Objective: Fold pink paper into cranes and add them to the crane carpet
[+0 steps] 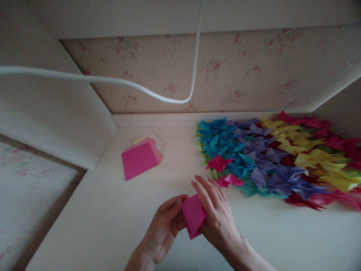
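A folded piece of bright pink origami paper (193,215), roughly kite-shaped with creases, is held up over the white desk between my two hands. My left hand (168,222) pinches its left edge between thumb and fingers. On the other side, my right hand (216,207) grips the right edge; its thumb is hidden and its longer fingers reach past the paper. Just beyond those fingertips lie a pink paper crane (229,180) and a darker pink paper crane (219,163).
Rows of folded paper cranes (262,158) in blue, purple, yellow and red cover the right of the desk (98,214). A stack of pink paper squares (141,160) lies at the back left. A white cable (113,80) hangs across the view before the flowered wall.
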Demonstrator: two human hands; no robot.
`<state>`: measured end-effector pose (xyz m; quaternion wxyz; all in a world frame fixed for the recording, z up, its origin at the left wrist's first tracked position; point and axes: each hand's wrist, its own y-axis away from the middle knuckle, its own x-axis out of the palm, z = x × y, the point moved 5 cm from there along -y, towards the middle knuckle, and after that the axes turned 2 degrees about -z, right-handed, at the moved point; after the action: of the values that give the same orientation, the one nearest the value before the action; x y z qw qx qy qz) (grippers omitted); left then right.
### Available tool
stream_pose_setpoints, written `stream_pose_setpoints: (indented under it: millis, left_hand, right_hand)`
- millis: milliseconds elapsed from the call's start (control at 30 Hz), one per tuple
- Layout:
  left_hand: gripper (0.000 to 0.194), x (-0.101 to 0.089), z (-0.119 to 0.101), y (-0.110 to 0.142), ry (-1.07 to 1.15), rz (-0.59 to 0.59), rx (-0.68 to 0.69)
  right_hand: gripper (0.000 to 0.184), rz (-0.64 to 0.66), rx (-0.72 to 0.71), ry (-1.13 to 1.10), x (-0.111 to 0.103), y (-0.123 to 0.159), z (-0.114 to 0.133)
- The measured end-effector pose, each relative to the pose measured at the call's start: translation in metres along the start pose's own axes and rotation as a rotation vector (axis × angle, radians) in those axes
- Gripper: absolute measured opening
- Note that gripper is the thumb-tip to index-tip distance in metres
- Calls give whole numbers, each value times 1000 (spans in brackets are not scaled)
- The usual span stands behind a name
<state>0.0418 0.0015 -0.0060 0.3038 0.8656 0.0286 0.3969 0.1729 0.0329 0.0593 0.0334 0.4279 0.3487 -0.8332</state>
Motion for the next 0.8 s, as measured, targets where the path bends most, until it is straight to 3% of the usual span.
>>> stream_pose_setpoints:
  millis: [233,333,433,500,667,800]
  left_hand:
    - [33,-9,-8,-2,-50,-110,68]
    - [33,-15,-16,-3,-140,-135,126]
    - [29,-19,-25,-2,-370,-154,212]
    - [27,-17,-29,-1,-556,-143,273]
    - [30,-4,-34,2,-848,-107,387]
    - [39,-2,-33,3,-850,-137,354]
  right_hand:
    - [64,112,200,-209,7,8,-12]
    - [51,145,333,-429,8,11,-20]
    - [31,206,599,-707,10,12,-31]
    - [28,257,747,-827,10,11,-34]
    - [29,433,718,-783,17,3,-25]
    - [28,430,703,-724,22,3,-28]
